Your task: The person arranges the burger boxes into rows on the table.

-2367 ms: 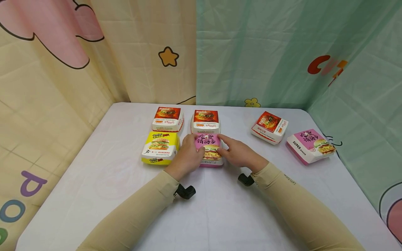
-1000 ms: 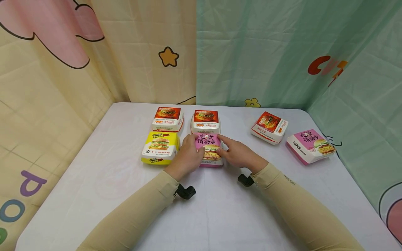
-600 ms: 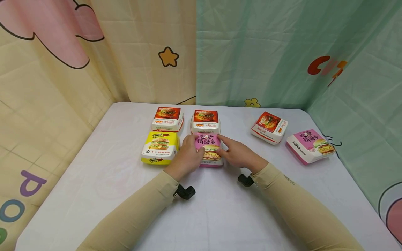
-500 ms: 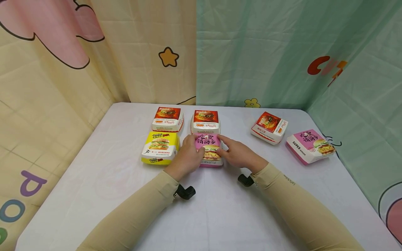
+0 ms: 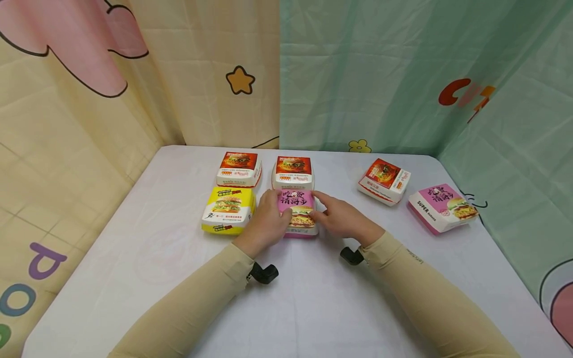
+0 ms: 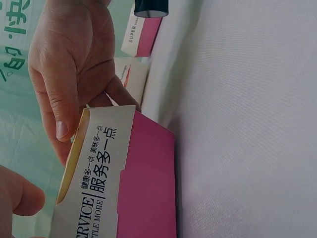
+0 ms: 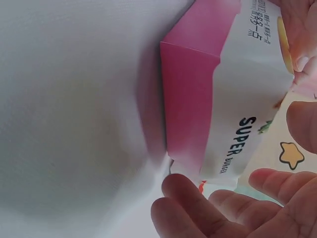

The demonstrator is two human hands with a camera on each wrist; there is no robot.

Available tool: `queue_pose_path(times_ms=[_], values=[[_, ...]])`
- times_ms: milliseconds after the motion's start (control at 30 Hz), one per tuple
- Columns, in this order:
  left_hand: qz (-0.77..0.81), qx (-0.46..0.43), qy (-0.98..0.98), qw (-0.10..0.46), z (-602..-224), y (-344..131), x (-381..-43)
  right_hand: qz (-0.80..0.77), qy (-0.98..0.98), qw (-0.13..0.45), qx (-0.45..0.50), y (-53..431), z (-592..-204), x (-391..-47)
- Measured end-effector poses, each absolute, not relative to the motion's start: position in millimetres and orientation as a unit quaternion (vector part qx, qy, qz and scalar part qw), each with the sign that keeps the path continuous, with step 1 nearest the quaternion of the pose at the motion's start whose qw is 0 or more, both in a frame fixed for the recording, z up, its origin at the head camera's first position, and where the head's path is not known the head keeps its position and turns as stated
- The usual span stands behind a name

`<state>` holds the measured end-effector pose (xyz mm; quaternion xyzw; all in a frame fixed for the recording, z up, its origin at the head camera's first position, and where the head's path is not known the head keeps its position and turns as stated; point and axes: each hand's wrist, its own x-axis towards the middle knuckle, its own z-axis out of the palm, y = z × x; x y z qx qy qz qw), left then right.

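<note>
So there's a big curtain (image 5: 358, 74) round the back and sides, cream on the left and pale green on the right, and below it a white surface (image 5: 152, 278) with seven... nope, six burger boxes on it. Two tan sleeves (image 5: 197, 293) reach in from the near edge. The left hand (image 5: 265, 222) has its thumb over the top of a pink burger box (image 5: 303, 220) and its fingers down the left side, and the right hand (image 5: 343, 220) curves loosely round the right side, so both have a light hold on it. That box sits flat, mid-surface, right in front of a red-topped burger box (image 5: 293, 174); can't tell if those two touch. Just left of the left hand is a yellow burger box (image 5: 229, 211), with another red-topped box (image 5: 239, 170) directly behind it. Off to the right, well apart from that lot, a third red-topped box (image 5: 384, 182) sits skewed, with a second pink box (image 5: 443, 209) marked "SUPER" angled near it. Each wrist has a little black device (image 5: 265, 274) on it, and there's an orange star (image 5: 240, 80) printed on the cream part.
</note>
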<state>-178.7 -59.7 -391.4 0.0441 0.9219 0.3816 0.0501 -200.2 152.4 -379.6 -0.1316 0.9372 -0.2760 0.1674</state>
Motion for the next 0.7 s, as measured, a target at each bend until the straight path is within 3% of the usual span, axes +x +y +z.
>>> queue_pose_path(times_ms=[500,700], values=[[0.320,0.112,0.941,0.009,-371.0,-52.5,-174.2,-0.245,0.955,0.117,-0.120,187.8,-362.3,-204.8],[0.303,0.131,0.944,0.018,-361.4,-43.6,-180.1,-0.222,0.966,0.101,-0.086,210.4,-355.8,-207.3]])
